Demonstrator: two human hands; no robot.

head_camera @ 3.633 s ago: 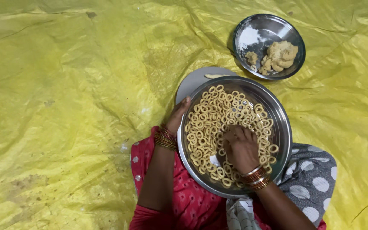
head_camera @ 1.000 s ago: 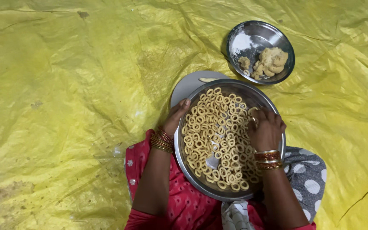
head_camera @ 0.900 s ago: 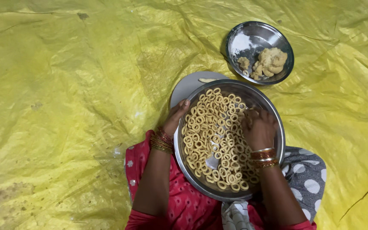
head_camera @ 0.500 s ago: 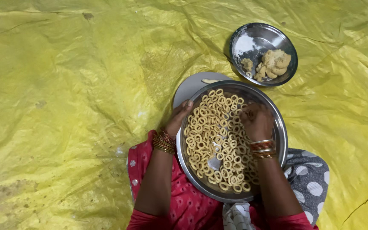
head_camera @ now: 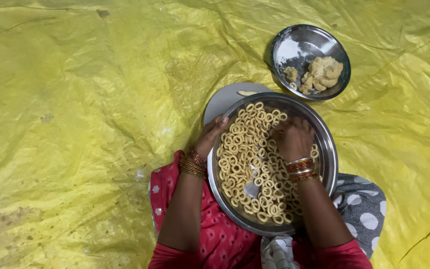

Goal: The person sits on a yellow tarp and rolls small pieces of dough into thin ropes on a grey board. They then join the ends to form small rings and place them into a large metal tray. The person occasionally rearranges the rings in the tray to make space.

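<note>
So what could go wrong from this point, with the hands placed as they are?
The right hand rests among the closely packed dough rings, so it could squash or smear neighbouring ones. The large steel plate sits on the lap, with only the left hand at its rim; a tilt might slide the rings together.

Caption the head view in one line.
Left hand steadies a steel plate of dough rings; right hand rests among them.

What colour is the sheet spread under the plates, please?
Yellow sheet, creased and slightly stained; seen in the head view.
</note>
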